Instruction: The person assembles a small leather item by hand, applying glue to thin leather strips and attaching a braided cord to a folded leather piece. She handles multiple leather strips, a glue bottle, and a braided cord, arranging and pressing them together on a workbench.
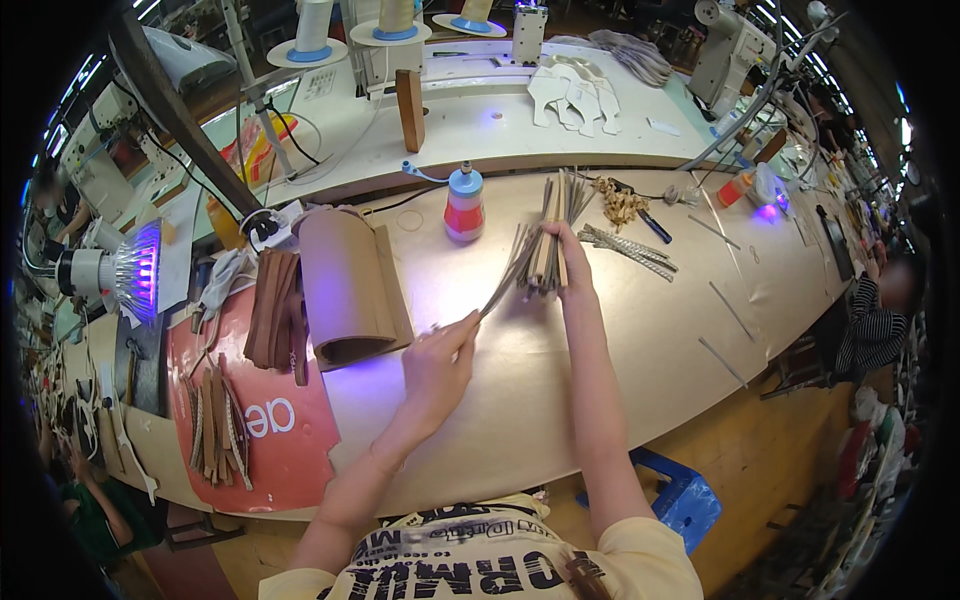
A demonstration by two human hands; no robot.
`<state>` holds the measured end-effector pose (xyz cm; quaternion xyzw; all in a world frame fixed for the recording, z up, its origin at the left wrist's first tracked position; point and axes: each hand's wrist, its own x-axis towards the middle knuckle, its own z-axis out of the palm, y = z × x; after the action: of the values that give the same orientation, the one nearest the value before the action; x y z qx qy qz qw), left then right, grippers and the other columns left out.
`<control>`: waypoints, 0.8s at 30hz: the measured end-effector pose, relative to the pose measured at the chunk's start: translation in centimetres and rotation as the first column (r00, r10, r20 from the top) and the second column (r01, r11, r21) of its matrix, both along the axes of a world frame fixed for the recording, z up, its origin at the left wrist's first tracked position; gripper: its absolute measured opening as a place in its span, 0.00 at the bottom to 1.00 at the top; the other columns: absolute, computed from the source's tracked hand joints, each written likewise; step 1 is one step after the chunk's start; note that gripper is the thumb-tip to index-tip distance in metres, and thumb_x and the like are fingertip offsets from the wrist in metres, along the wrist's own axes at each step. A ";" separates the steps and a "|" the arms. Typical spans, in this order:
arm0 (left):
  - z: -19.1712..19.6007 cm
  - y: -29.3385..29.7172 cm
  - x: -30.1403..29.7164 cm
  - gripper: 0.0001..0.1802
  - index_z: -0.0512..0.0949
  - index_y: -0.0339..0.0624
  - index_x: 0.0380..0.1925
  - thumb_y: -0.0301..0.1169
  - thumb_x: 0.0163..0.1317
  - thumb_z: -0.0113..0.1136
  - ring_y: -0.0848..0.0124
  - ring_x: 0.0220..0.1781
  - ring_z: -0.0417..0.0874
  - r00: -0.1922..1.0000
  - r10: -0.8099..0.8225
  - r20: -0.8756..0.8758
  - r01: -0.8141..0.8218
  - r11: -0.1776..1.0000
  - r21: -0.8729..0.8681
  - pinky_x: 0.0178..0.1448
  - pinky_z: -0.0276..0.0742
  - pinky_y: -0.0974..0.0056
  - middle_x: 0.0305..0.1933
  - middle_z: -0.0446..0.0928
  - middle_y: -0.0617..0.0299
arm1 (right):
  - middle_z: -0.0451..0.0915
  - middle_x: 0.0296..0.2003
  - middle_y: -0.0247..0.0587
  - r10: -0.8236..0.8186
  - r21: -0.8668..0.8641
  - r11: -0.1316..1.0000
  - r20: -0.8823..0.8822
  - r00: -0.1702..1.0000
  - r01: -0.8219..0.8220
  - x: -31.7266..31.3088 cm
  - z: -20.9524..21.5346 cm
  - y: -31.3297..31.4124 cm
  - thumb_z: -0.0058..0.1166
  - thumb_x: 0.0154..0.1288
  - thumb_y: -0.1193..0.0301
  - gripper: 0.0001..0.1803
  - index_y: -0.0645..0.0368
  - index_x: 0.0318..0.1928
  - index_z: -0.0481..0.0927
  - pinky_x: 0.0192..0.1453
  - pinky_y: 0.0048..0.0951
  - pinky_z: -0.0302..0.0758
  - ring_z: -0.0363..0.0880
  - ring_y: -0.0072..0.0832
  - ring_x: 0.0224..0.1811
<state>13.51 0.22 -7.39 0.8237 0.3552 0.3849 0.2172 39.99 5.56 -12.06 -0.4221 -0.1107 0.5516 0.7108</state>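
My right hand (570, 258) is closed around a bundle of thin grey and tan strips (545, 235), held above the table with the strips fanning out at the top. With thumb and forefinger, my left hand (442, 362) pinches the lower end of a few dark strips (508, 275) that slant up to the bundle. Just beyond the bundle stands a bottle with a blue cap and red contents (464, 205). Several braided strips (630, 250) lie right of my right hand, near a pile of small tan pieces (618, 203) and a dark blue pen-like tool (655, 227).
A curled brown sheet (350, 280) stands at left beside stacked brown strips (272, 310). More strips (215, 430) lie on a red sheet (260, 440). A lit lamp (130, 272) is far left. Loose thin strips (733, 310) lie right; a blue stool (690, 505) stands below the table edge.
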 end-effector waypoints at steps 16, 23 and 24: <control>-7.6 0.5 -1.2 0.17 0.77 0.30 0.54 0.30 0.71 0.54 0.75 0.34 0.84 0.694 0.523 0.495 0.063 0.641 -0.765 0.33 0.75 0.74 0.36 0.82 0.62 | 0.79 0.49 0.60 0.316 -0.334 0.935 0.938 0.143 0.120 3.6 1.6 14.3 0.71 0.41 0.52 0.49 0.72 0.59 0.69 0.56 0.36 0.77 0.81 0.44 0.50; -7.9 0.3 -1.1 0.18 0.76 0.30 0.56 0.29 0.70 0.56 0.75 0.31 0.83 0.736 0.523 0.431 0.107 0.539 -0.835 0.31 0.79 0.73 0.34 0.82 0.58 | 0.77 0.54 0.63 0.329 -0.340 0.934 0.938 0.107 0.109 3.0 0.0 14.0 0.69 0.44 0.51 0.51 0.72 0.63 0.66 0.60 0.37 0.75 0.79 0.48 0.55; -7.9 0.2 -1.2 0.18 0.75 0.30 0.56 0.29 0.70 0.56 0.75 0.30 0.83 0.735 0.506 0.451 0.111 0.567 -0.817 0.31 0.79 0.73 0.33 0.82 0.58 | 0.77 0.54 0.63 0.312 -0.326 0.938 0.942 0.123 0.115 3.1 -0.1 13.7 0.69 0.44 0.51 0.50 0.72 0.63 0.67 0.60 0.38 0.75 0.79 0.47 0.55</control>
<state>12.26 0.38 -15.27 0.3991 0.4881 0.4634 0.6227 43.10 19.25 -12.19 -0.7800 -0.4882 0.1912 0.3415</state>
